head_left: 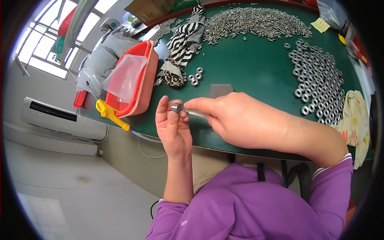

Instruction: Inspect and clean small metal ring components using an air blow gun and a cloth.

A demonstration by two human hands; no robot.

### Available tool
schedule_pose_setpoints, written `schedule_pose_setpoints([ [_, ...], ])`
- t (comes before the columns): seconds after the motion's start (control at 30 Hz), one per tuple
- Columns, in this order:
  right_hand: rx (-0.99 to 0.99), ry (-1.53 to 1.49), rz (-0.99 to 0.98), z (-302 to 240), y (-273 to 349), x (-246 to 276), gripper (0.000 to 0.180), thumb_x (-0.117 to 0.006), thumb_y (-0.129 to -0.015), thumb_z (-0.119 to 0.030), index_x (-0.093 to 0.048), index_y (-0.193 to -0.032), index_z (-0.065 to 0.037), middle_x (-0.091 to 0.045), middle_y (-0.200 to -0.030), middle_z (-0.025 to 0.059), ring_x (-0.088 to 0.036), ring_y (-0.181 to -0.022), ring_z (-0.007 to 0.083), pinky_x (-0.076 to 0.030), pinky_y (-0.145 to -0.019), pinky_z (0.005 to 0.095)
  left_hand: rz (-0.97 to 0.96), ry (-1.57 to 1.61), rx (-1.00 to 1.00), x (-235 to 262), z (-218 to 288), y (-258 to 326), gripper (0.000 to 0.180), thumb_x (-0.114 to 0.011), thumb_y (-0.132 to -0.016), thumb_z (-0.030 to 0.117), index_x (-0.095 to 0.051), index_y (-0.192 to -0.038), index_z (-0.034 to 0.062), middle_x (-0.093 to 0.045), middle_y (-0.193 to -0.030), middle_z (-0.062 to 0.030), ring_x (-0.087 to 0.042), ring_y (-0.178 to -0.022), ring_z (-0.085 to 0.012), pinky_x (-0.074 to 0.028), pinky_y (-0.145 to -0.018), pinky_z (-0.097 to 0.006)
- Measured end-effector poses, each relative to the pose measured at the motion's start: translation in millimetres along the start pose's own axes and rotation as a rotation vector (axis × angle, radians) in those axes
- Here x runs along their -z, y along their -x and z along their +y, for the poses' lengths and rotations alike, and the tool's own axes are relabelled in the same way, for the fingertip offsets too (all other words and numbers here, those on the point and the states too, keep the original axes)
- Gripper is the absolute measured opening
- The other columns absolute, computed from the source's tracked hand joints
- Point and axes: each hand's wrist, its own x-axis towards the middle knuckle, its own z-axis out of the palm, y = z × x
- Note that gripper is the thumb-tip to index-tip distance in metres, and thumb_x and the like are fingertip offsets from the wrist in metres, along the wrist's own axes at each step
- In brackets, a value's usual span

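Note:
My left hand (175,134) is raised over the near edge of the green table, pinching a small metal ring (176,107) between thumb and fingers. My right hand (240,120) comes across from the right and grips a slim tool with a pale, see-through handle (197,113). The tool's front end meets the ring; whether it goes inside the hole cannot be made out. Its far part is hidden in my right palm. A few more metal rings (195,81) lie on the table just beyond my hands. Behind my right hand lies a flat grey-brown block (221,89).
Many metal rings (316,80) cover the table's right side. A heap of small metal pins (252,22) spreads along the back. To the left are a red plastic basket (149,76), a yellow air blow gun (109,111) and a striped cloth (183,42). A pale cloth (354,116) hangs at right.

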Motion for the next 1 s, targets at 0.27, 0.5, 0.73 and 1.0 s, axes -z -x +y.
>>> schedule_pose_setpoints([
  [0.27,-0.110,-0.221,-0.011,-8,-4,-3,0.027,-0.043,-0.088,-0.011,-0.053,-0.112,-0.004,-0.063,-0.082,0.0195,-0.060,-0.076,0.0379,-0.048,-0.066,0.0440,0.031,0.022,-0.036,7,-2,0,0.035,-0.052,-0.089,0.005,-0.044,-0.124,0.0041,-0.055,-0.104,-0.0111,-0.052,-0.077,-0.0109,-0.045,-0.068,-0.021],
  [0.5,0.014,0.011,0.064,-1,-1,-4,0.034,-0.047,-0.085,-0.007,-0.049,-0.119,-0.008,-0.062,-0.077,0.0171,-0.061,-0.073,0.0346,-0.050,-0.063,0.0411,-0.027,0.175,0.072,15,2,-3,0.032,-0.049,-0.092,0.010,-0.044,-0.123,0.0029,-0.051,-0.108,-0.0105,-0.050,-0.081,-0.0115,-0.044,-0.072,-0.023],
  [0.73,0.010,0.175,-0.019,-4,1,-2,0.035,-0.050,-0.082,-0.007,-0.049,-0.117,-0.008,-0.061,-0.078,0.0173,-0.061,-0.071,0.0346,-0.050,-0.062,0.0416,-0.046,0.223,0.119,14,7,-1,0.028,-0.048,-0.092,0.010,-0.048,-0.120,0.0040,-0.050,-0.110,-0.0106,-0.050,-0.083,-0.0134,-0.045,-0.075,-0.025],
  [1.0,0.165,0.267,0.103,-2,6,-6,0.038,-0.053,-0.079,-0.005,-0.050,-0.117,-0.009,-0.057,-0.070,0.0146,-0.059,-0.060,0.0323,-0.048,-0.052,0.0396,-0.104,0.148,0.096,21,7,-2,0.032,-0.051,-0.091,0.010,-0.046,-0.123,0.0062,-0.052,-0.112,-0.0110,-0.052,-0.086,-0.0130,-0.045,-0.076,-0.025],
])
